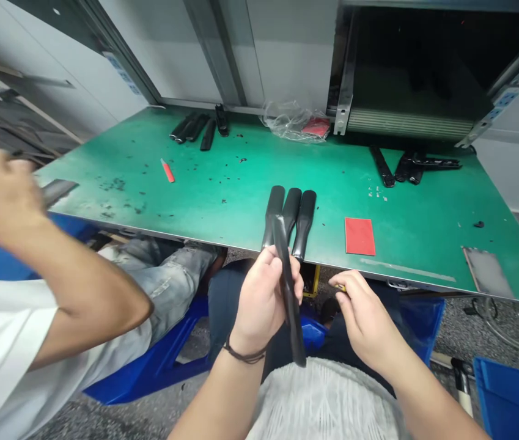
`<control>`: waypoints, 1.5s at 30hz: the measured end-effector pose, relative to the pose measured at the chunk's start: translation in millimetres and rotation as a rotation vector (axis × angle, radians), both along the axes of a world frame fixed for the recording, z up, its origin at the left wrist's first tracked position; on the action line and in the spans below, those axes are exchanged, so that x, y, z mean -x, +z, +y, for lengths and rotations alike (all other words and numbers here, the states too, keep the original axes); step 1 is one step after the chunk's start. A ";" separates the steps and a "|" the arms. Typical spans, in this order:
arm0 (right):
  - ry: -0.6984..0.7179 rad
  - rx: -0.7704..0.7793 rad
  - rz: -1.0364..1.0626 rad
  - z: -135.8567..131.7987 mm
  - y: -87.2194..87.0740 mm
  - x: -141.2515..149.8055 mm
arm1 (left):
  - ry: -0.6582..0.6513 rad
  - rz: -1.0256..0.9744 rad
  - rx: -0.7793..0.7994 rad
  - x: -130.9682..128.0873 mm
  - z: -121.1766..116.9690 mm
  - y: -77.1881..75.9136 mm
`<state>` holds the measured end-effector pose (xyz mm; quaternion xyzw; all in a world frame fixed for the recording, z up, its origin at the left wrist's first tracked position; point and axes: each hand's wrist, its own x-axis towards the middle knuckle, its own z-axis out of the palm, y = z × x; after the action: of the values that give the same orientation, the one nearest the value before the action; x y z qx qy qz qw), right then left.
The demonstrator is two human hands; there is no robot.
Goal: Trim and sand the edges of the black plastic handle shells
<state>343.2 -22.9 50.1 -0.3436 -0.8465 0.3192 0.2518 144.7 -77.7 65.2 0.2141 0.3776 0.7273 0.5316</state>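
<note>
A long black plastic handle-like part (290,299) stands nearly upright, edge towards me, in my left hand (259,299), whose fingers wrap round it. My right hand (362,315) is off to the right, thumb and forefinger pinched on a small yellow tool (340,287), mostly hidden by the fingers; its kind does not show. Just beyond my left hand, several similar black parts (305,220) lie side by side at the table's front edge. A red rectangular pad (359,236) rests flat on the table beyond my right hand.
More black parts lie on the green table (222,208), at the back left (195,128) and back right (408,168). A clear plastic bag (293,125), a red-orange tool (167,171) and black scraps are there too. A co-worker's arm (89,293) reaches in at left. Blue bins (513,397) stand below right.
</note>
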 end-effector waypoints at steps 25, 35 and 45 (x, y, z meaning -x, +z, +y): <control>0.081 -0.793 -0.169 59.7 86.0 -0.8 | -0.157 0.385 0.055 -24.0 -28.9 -2.8; 0.052 -0.858 -0.179 58.3 88.3 -2.1 | -0.193 0.255 0.031 -29.4 -26.4 -0.5; 0.054 -0.874 -0.157 48.3 80.3 -1.1 | -0.165 0.210 0.057 -31.1 -23.8 1.4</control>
<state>344.4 25.4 130.4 -0.2056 -0.9273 -0.0891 0.3000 175.7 -101.5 66.6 0.3040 0.4329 0.6435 0.5532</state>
